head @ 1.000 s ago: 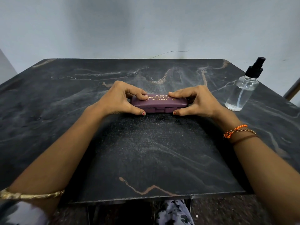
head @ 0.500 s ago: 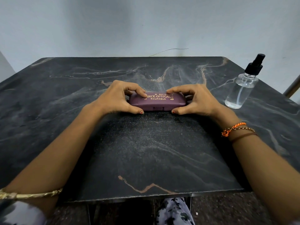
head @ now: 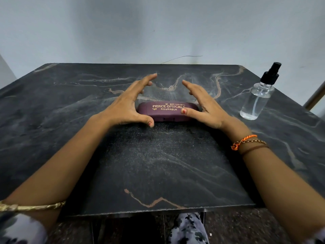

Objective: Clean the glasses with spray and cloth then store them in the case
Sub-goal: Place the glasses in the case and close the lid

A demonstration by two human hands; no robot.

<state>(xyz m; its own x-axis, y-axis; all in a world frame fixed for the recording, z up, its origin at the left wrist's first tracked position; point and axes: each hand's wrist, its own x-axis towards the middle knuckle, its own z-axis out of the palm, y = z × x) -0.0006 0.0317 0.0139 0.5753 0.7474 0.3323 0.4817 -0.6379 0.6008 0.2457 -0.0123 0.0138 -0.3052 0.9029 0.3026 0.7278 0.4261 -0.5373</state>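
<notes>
Looking down, you have the dark marble-patterned table (head: 70, 106) carrying everything, with tan veins running across its top. Your left hand (head: 126, 106) and right hand (head: 204, 106) both hover over the middle of it, fingers spread wide and holding nothing. They flank the closed maroon hard-shell glasses case with gold lettering (head: 167, 111), which lies flat at the table's centre with its clasp edge towards you. Your left thumb sits just beside the case's near left corner and your right thumb lies over its right end; whether either one touches the shell you cannot tell. Near the right edge stands the clear plastic spray bottle with a black pump top (head: 258, 95), upright and well apart from the case.

No glasses and no cloth show anywhere on the table, so by the look of it they are either inside the shut case or out of view.

Mind the risks from here. Prying the lid with one thumb alone could skid the smooth case across the slick top. A snap-open lid could toss out whatever is inside. A wide sweep of your right arm towards the bottle could topple it over the right edge.
</notes>
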